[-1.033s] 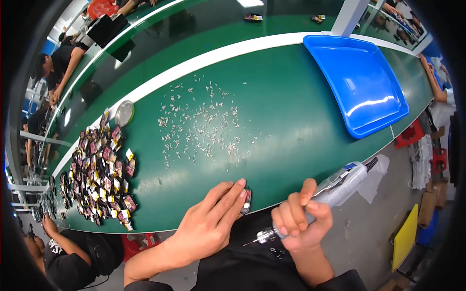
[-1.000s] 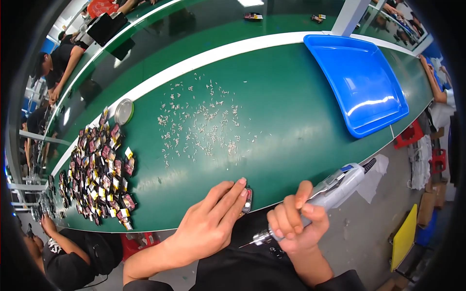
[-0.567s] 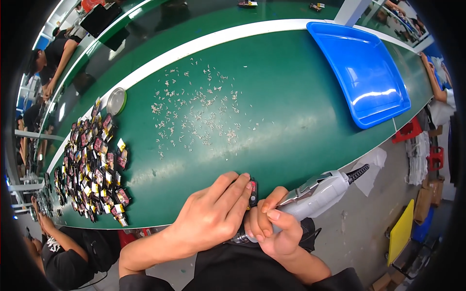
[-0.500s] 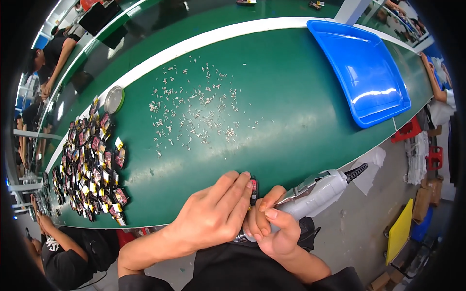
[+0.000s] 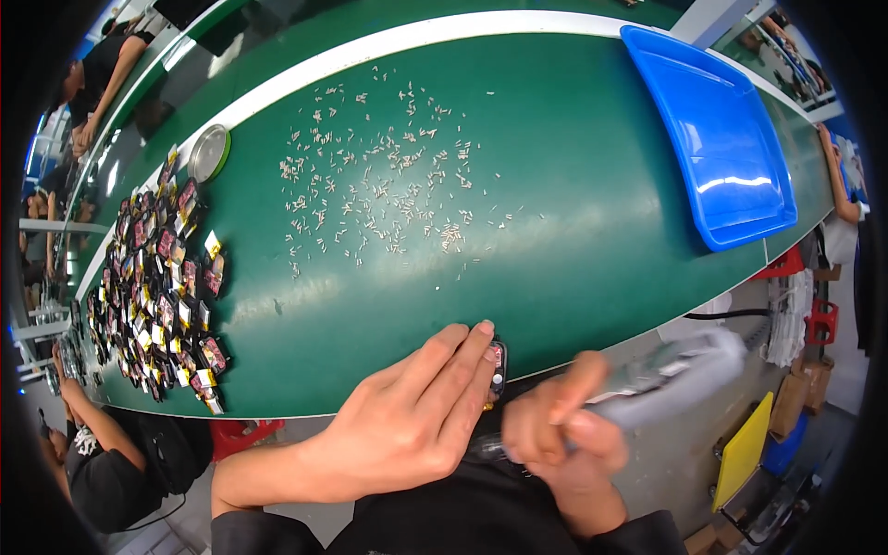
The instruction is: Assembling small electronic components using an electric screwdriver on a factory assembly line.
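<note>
Near the front edge of the green table (image 5: 573,268), my left hand (image 5: 416,398) has its fingers pressed together over a small black electronic unit (image 5: 499,363). A red part of the unit shows beside the fingertips, while the rest lies under the hand. My right hand (image 5: 564,425), smeared by motion, grips a grey electric screwdriver (image 5: 680,375) just past the table edge. The tool's thin end points left, below the unit and apart from it. Many tiny metal pins or screws (image 5: 398,199) lie scattered on the table beyond my hands.
A large heap of similar small units (image 5: 157,296) covers the table's left end. Behind it lies a round tin lid (image 5: 210,153). A blue tray (image 5: 740,148) sits at the far right. A black cord (image 5: 731,314) trails from the screwdriver. Other people sit along the left.
My right hand has drawn the screwdriver away from the unit, to the right and slightly down. The left hand stays on the unit. The whole view has shifted a little.
</note>
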Tool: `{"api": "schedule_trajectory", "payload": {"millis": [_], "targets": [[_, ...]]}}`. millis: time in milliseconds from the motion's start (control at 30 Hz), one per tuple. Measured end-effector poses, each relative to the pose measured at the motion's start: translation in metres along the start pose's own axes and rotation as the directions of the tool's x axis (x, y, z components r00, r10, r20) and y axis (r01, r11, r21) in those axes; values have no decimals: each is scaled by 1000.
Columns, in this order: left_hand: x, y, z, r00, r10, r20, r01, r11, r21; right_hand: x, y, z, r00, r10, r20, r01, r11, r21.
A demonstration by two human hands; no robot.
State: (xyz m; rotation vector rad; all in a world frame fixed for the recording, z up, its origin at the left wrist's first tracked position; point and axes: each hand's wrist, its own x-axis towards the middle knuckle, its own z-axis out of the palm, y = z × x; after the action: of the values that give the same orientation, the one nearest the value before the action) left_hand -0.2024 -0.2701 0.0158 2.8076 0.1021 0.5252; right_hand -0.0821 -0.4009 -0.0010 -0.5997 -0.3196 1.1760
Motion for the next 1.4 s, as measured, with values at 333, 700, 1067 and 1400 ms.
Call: {"api": "schedule_trajectory", "payload": {"millis": [333, 700, 1067, 1400], "targets": [[-7, 14, 3, 999, -25, 40, 22, 996, 83, 50, -50, 7, 939, -287, 192, 331, 906, -265], [-6, 11, 4, 999, -27, 28, 26, 997, 66, 60, -47, 0, 938, -272, 215, 329, 891, -312], [-8, 8, 9, 999, -2, -38, 5, 995, 99, 66, -45, 22, 953, -125, 277, 262, 802, -537], [-11, 13, -8, 998, -40, 47, 36, 996, 83, 68, -39, 31, 923, -108, 368, 316, 760, -569]]}}
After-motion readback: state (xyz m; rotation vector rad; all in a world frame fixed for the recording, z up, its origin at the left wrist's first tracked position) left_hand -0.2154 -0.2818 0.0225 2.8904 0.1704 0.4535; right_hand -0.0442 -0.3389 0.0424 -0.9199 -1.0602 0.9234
